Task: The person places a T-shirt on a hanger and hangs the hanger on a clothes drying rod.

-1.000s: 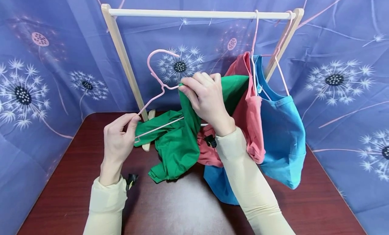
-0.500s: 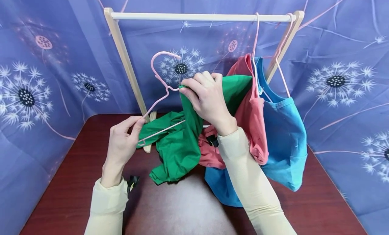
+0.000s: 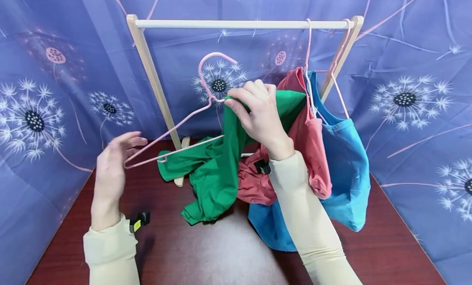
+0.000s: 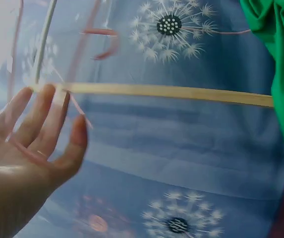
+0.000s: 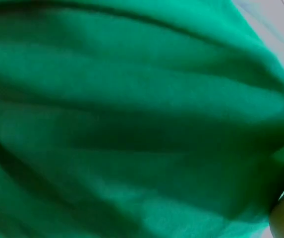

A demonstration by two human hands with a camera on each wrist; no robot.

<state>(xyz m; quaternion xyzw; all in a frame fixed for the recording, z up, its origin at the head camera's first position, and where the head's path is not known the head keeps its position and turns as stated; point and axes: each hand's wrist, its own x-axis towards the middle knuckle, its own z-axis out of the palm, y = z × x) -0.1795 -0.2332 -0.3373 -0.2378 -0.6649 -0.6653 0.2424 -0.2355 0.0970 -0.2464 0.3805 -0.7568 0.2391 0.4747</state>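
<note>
A pink hanger (image 3: 183, 120) is held slanting, its hook up and its left end bare. My right hand (image 3: 259, 113) pinches it just right of the hook's base, together with the edge of a green garment (image 3: 215, 186). The garment drapes over the hanger's right side and trails down to the table. That cloth fills most of the right wrist view. My left hand (image 3: 110, 166) is at the hanger's bare left corner. In the left wrist view its fingers (image 4: 42, 109) are spread and the hanger's end lies across the palm.
A wooden rack with a white rail (image 3: 221, 24) stands behind. Toward its right end hang a coral-red garment (image 3: 311, 154) and a blue garment (image 3: 344, 166) on pink hangers, near my right forearm. The dark red tabletop (image 3: 206, 256) lies below; patterned curtains (image 3: 37, 203) surround it.
My left hand has let go its pinch on the hanger's arm and moved left to the corner, fingers opened. The hanger's bare left side has come out farther left, its hook slightly up and right.
</note>
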